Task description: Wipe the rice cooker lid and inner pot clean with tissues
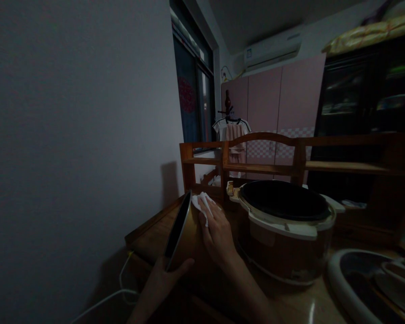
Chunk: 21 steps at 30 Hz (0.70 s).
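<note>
In dim light my left hand [162, 281] grips the rim of a metal inner pot [185, 234], which is tipped on its side over the wooden table's left end. My right hand [218, 231] presses a white cloth [202, 203] against the pot's outer wall, fingers closed on the cloth. Right beside them stands an open rice cooker body [286, 229], cream-rimmed with a dark hollow.
A wooden shelf rack [256, 155] runs along the back of the table [148, 231]. The cooker's opened lid [367, 279] lies at the lower right. A white cable [114, 294] hangs off the table's left edge. A bare wall fills the left.
</note>
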{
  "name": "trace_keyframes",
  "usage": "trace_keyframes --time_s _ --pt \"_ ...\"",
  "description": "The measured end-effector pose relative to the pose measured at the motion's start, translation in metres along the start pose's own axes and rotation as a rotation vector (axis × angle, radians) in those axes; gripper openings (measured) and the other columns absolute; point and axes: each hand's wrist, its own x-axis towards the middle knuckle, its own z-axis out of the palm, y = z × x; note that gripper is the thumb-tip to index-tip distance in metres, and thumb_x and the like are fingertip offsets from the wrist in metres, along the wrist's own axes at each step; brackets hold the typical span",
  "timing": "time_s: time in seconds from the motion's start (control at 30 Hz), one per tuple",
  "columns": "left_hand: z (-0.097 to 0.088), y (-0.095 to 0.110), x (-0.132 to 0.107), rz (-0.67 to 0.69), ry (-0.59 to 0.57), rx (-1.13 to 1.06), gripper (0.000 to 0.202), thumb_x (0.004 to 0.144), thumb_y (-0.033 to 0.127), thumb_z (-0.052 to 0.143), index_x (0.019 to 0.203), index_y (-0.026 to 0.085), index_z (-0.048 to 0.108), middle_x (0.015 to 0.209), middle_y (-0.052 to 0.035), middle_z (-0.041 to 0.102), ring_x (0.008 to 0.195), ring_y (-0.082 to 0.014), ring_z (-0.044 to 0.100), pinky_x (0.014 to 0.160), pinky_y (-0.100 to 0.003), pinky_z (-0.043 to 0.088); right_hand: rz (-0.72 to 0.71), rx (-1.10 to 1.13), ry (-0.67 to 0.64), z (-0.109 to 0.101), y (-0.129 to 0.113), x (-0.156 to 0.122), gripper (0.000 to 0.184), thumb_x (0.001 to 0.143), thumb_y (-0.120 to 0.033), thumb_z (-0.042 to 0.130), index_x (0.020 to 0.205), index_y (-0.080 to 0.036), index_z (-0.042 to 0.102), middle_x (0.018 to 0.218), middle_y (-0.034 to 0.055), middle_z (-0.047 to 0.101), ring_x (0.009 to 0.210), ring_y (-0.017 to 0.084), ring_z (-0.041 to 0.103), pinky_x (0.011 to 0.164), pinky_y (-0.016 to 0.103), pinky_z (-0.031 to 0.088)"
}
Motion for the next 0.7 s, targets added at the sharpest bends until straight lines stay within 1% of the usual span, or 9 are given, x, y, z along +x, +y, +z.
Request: trace_keyframes --time_s 0.1,0.17,0.23,0.33,0.4,0.47,0.57,0.63,0.7 --pt "-0.001 0.009 0.000 0.033 -0.016 -0.006 0.052 0.067 0.053 0.074 0.100 0.015 0.064 0.109 -0.0142 0.073 0.109 -0.0320 0.066 0.095 -0.038 0.052 -0.011 -0.010 0.002 0.001 0.002 0.001 0.049 0.100 -0.023 0.034 0.150 -0.026 0.035 0.155 0.0037 0.036 0.145 0.021 0.027 0.118 0.047 0.029" --pt "0.000 0.013 0.001 0.035 -0.009 -0.003 0.052 0.066 0.054 0.074 0.098 0.015 0.065 0.106 -0.0138 0.074 0.105 -0.0328 0.067 0.094 -0.039 0.053 -0.021 -0.010 -0.004 0.001 0.003 0.002 0.050 0.100 -0.023 0.035 0.150 -0.026 0.034 0.155 0.0037 0.036 0.146 0.021 0.026 0.118 0.046 0.029" --pt "0.002 0.015 0.004 0.053 -0.008 -0.014 0.052 0.067 0.055 0.073 0.098 0.014 0.066 0.104 -0.0135 0.075 0.104 -0.0328 0.068 0.094 -0.039 0.053 -0.042 -0.006 -0.020 0.003 0.004 0.001 0.050 0.100 -0.023 0.035 0.150 -0.026 0.034 0.155 0.0032 0.036 0.146 0.021 0.025 0.119 0.046 0.029" --pt "0.004 0.015 0.014 0.090 -0.003 -0.034 0.051 0.068 0.053 0.072 0.100 0.013 0.068 0.106 -0.0136 0.074 0.109 -0.0325 0.066 0.098 -0.041 0.051 -0.079 -0.005 -0.050 0.008 0.005 0.000 0.051 0.099 -0.022 0.036 0.150 -0.026 0.034 0.156 0.0028 0.035 0.146 0.020 0.025 0.119 0.045 0.028" --pt "0.004 0.015 0.022 0.144 0.019 -0.046 0.052 0.070 0.050 0.072 0.106 0.014 0.067 0.111 -0.0126 0.073 0.115 -0.0313 0.063 0.103 -0.042 0.047 -0.100 -0.009 -0.066 0.013 0.006 0.000 0.052 0.099 -0.023 0.036 0.151 -0.024 0.033 0.156 0.0037 0.033 0.146 0.020 0.024 0.120 0.045 0.026" --pt "0.003 0.013 0.031 0.225 0.021 -0.044 0.051 0.072 0.049 0.070 0.110 0.015 0.067 0.112 -0.0110 0.072 0.121 -0.0294 0.059 0.109 -0.043 0.041 -0.125 -0.011 -0.080 0.016 0.008 0.000 0.053 0.099 -0.024 0.036 0.151 -0.022 0.031 0.157 0.0049 0.031 0.146 0.020 0.024 0.120 0.044 0.025" --pt "-0.001 0.010 0.043 0.323 -0.004 -0.002 0.049 0.074 0.051 0.067 0.109 0.017 0.067 0.105 -0.0094 0.074 0.127 -0.0284 0.054 0.116 -0.045 0.031 -0.160 -0.003 -0.094 0.017 0.010 0.002 0.053 0.099 -0.026 0.036 0.152 -0.023 0.030 0.157 0.0035 0.031 0.146 0.019 0.024 0.120 0.044 0.024" --pt "-0.004 0.009 0.051 0.358 -0.017 0.020 0.050 0.075 0.052 0.067 0.111 0.018 0.067 0.102 -0.0091 0.075 0.128 -0.0283 0.053 0.117 -0.046 0.029 -0.189 0.015 -0.103 0.014 0.010 0.002 0.052 0.099 -0.026 0.037 0.151 -0.024 0.032 0.157 0.0019 0.033 0.146 0.019 0.024 0.121 0.044 0.024" --pt "-0.007 0.007 0.058 0.384 -0.007 0.023 0.051 0.074 0.052 0.068 0.112 0.018 0.066 0.106 -0.0096 0.074 0.127 -0.0283 0.054 0.116 -0.044 0.031 -0.214 0.037 -0.128 0.010 0.010 0.001 0.052 0.098 -0.026 0.038 0.150 -0.025 0.033 0.156 0.0013 0.034 0.146 0.018 0.025 0.121 0.044 0.022"
